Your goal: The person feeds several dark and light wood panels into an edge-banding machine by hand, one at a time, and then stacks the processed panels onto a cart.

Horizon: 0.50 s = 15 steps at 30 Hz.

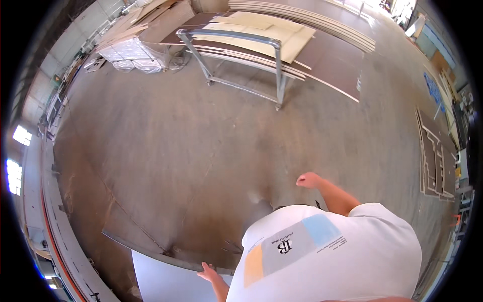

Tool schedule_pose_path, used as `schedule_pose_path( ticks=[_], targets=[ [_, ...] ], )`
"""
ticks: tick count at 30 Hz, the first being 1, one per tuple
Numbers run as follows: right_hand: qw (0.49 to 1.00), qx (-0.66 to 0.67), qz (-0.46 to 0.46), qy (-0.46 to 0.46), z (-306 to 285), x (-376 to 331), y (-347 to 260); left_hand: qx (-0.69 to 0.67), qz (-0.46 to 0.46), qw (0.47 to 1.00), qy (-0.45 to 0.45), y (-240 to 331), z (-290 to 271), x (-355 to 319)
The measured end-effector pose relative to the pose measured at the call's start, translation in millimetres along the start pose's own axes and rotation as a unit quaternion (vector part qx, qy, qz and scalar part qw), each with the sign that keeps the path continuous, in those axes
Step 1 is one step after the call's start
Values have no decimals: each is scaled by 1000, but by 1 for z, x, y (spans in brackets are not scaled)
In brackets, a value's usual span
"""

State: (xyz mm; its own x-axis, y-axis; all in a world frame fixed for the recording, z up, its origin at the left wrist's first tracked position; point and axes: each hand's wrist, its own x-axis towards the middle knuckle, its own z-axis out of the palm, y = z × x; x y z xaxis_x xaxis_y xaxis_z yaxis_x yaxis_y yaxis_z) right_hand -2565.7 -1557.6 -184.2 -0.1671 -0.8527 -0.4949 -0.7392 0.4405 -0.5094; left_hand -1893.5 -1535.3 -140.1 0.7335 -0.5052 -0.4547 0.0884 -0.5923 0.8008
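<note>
My left hand (208,272) is low in the view, at the edge of a white panel (171,282). Its fingers are apart, one pointing up and another to the left; whether they press on the panel is hard to see. A dark, narrow border runs along the panel's far side. Out over the concrete floor, away from any object, is my right hand (308,180). Its fingers are curled together, with a small dark spot between them; I cannot make out whether they hold anything. My white printed T-shirt (327,256) hides much of the lower right.
Ahead stands a grey metal trolley (279,70) beside stacked boards (266,30). Plastic-wrapped sheets (133,53) sit at the far left. Brown panels (435,156) are at the right. A long machine bed with an orange strip (55,231) runs along the left.
</note>
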Motion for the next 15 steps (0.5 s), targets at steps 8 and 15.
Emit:
schedule_pose_path(
  ticks=[8, 15],
  targets=[
    [984, 140, 62, 89, -101, 158, -95, 14, -16, 1000, 3, 118, 144, 51],
    [992, 62, -21, 109, -219, 355, -239, 83, 24, 996, 32, 199, 251, 115]
  ],
)
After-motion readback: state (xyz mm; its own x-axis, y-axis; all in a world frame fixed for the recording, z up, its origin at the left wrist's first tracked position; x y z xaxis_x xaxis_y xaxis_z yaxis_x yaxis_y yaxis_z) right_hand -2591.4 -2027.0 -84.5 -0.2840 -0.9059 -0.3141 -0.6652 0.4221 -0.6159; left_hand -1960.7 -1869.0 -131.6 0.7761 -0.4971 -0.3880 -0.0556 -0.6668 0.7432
